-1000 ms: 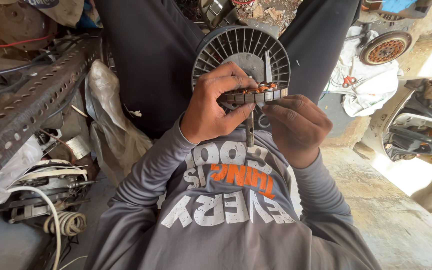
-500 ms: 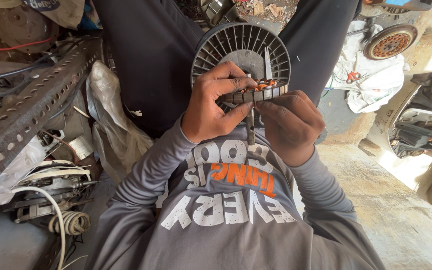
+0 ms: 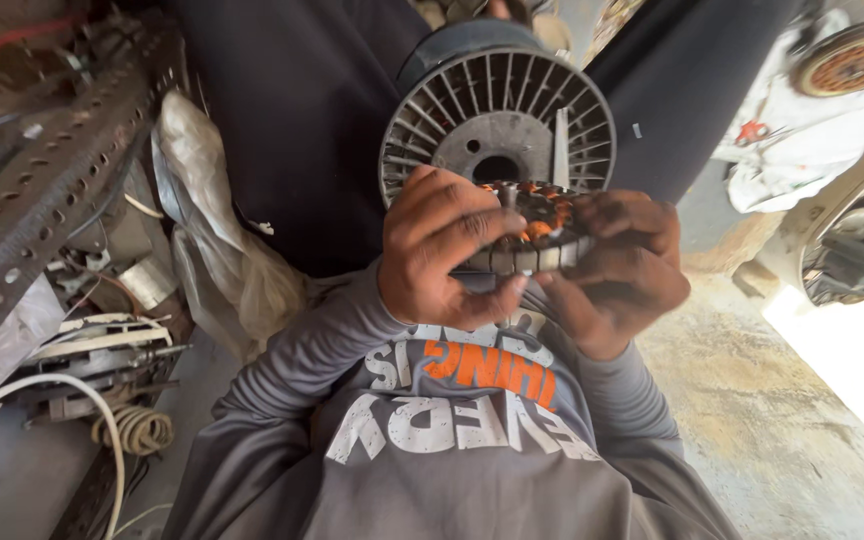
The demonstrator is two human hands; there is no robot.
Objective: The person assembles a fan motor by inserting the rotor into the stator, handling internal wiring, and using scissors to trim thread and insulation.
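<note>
- Cluttered workshop floor [image 3: 802, 440] is filling the lower right, so anything dropped could get lost.
- Grey finned spool [image 3: 497, 125] is sitting at upper centre.
- Left hand [image 3: 447, 250] and right hand [image 3: 617, 275] are both curled around the copper-wound stator [image 3: 532, 235] mid-frame; thin windings could probably snag.

Left hand [image 3: 447, 250] and right hand [image 3: 617, 270] are raised together before the chest, fingers curled inward, thumbs underneath, fingertips nearly meeting. Both forearms angle up from bent elbows.
</note>
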